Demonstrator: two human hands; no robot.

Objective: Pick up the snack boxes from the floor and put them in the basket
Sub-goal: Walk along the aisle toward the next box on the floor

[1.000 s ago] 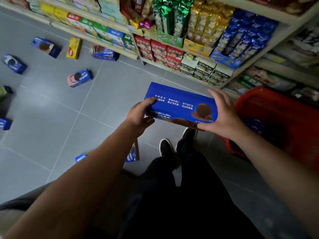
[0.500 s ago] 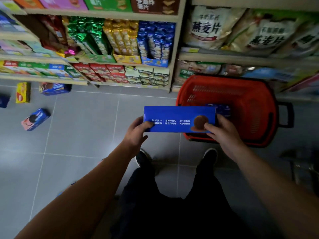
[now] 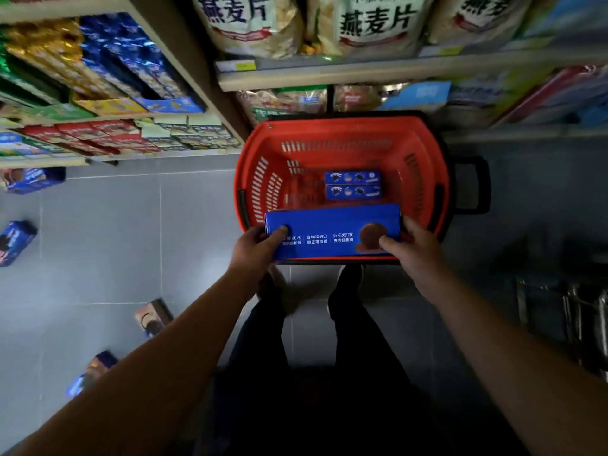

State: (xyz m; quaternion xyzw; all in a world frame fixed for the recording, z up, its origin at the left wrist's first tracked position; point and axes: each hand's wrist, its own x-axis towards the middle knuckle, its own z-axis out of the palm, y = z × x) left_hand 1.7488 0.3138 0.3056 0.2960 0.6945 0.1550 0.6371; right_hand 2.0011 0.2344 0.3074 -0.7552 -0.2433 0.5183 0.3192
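I hold a long blue snack box (image 3: 332,230) level, over the near rim of the red basket (image 3: 424,149). My left hand (image 3: 255,250) grips its left end and my right hand (image 3: 409,246) grips its right end, thumbs on the box's printed face. The basket stands on the grey floor against the shelving. Two small blue boxes (image 3: 352,185) lie side by side on its bottom. More snack boxes lie on the floor at the left: one blue box (image 3: 14,241), another (image 3: 33,179) by the shelf foot, one (image 3: 153,317) near my left forearm and one (image 3: 92,371) lower down.
Stocked shelves (image 3: 329,74) run along the far side behind the basket. The basket's black handle (image 3: 472,185) sticks out to the right. A dark metal frame (image 3: 566,311) stands at the right. My legs and shoes (image 3: 348,284) are just below the basket.
I have turned from the scattered boxes toward the basket. The blue box has moved from in front of the basket to over its near rim, both hands still on it.
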